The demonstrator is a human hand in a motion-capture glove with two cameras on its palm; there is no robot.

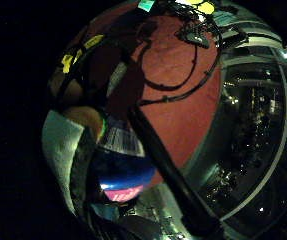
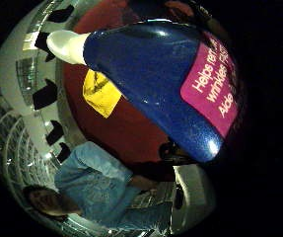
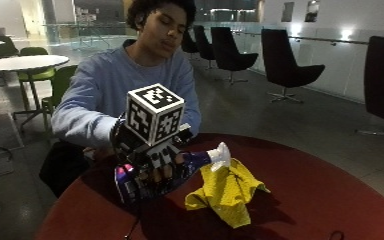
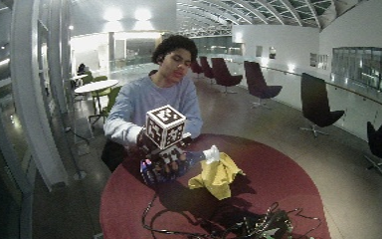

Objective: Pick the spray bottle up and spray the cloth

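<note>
Over the round red table [image 3: 325, 200], the gloved right hand [image 3: 153, 167] gripped the blue spray bottle [image 3: 179, 167], fingers curled round it, white nozzle [image 3: 220, 155] touching the raised yellow cloth [image 3: 226, 192].

The gloved right hand [image 3: 153, 172] is raised above the table, fingers curled in a grip.

Spray bottle [image 2: 156, 74]: glossy blue plastic, highlights on body; smooth pink label, white print; white plastic nozzle.
Cloth [image 3: 226, 191]: yellow fabric, matt, soft, crumpled.
Bench [image 3: 312, 200]: dark red top, matt, smooth.
Right hand [image 3: 153, 167]: black glove, matt.
</note>
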